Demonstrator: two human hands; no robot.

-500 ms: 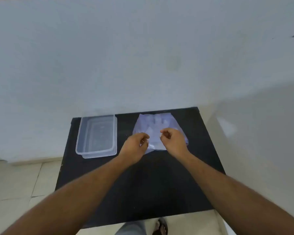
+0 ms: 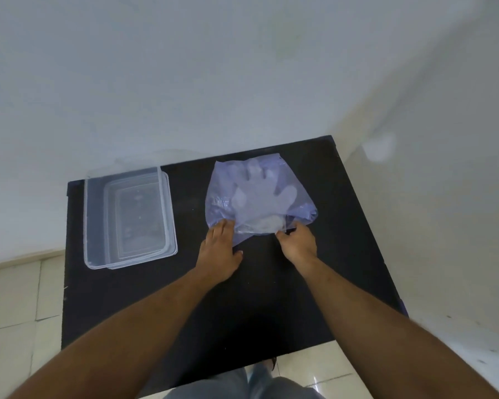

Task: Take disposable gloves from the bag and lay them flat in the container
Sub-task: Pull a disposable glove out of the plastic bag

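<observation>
A thin bluish plastic bag (image 2: 222, 185) lies on the black table (image 2: 271, 298), right of centre. Clear disposable gloves (image 2: 260, 194) show through it, fingers pointing away from me. My left hand (image 2: 218, 249) lies flat with its fingertips pressing the bag's near left edge. My right hand (image 2: 298, 240) pinches the bag's near right edge between thumb and fingers. A clear rectangular plastic container (image 2: 95, 226) stands on the table's left side with nothing in it that I can see, apart from the bag.
A white wall rises directly behind the table. Pale floor tiles (image 2: 18, 312) run along the table's left and near sides. My legs and one foot (image 2: 272, 362) show at the bottom edge.
Both hands were close together, curled over the bag's near edge. They have spread apart: the left hand now lies flat on the left edge, the right grips the right edge.
</observation>
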